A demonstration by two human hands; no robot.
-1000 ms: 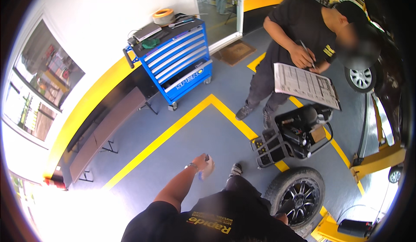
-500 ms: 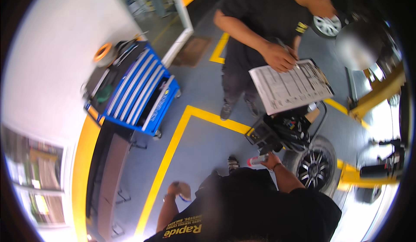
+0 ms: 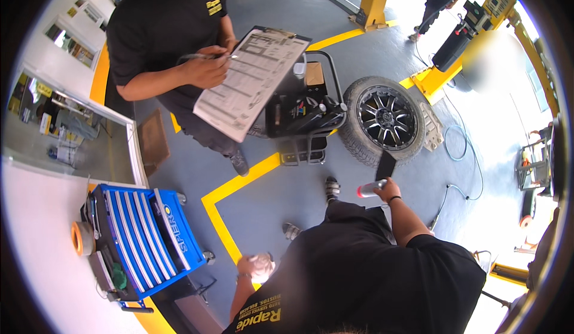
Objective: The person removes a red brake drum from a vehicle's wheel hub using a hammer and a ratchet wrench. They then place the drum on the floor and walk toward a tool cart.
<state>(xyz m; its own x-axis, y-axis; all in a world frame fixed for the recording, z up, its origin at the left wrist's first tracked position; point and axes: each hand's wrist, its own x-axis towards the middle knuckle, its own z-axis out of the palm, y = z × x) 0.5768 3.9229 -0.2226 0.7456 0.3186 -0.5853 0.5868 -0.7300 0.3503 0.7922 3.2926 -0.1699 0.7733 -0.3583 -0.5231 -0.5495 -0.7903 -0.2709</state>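
In my left hand (image 3: 245, 267), at the lower middle, is a crumpled-looking whitish bundle (image 3: 262, 267); blur hides its exact kind. My right hand (image 3: 391, 191) is closed round a silver-grey cylinder with a red end (image 3: 372, 189), which points left. A flat black rectangular piece (image 3: 385, 166) sticks up from that same hand, in front of the tyre; whether it is joined to the cylinder I cannot tell. A wheel with a black rim (image 3: 383, 116) lies beyond my right hand. Left of it stands a black cart (image 3: 299, 132) with bottles and a brown box.
A co-worker (image 3: 161, 41) in black writes on a clipboard (image 3: 251, 83) at the upper left. A blue tool cabinet (image 3: 140, 238) stands by the left wall. Yellow lift posts (image 3: 373, 2) rise at the back, and a hose (image 3: 457, 146) lies on the floor at right.
My view has swung right, so the co-worker, cart and cabinet appear further left and more of the wheel shows. My right hand is now further from the cart, still holding the cylinder.
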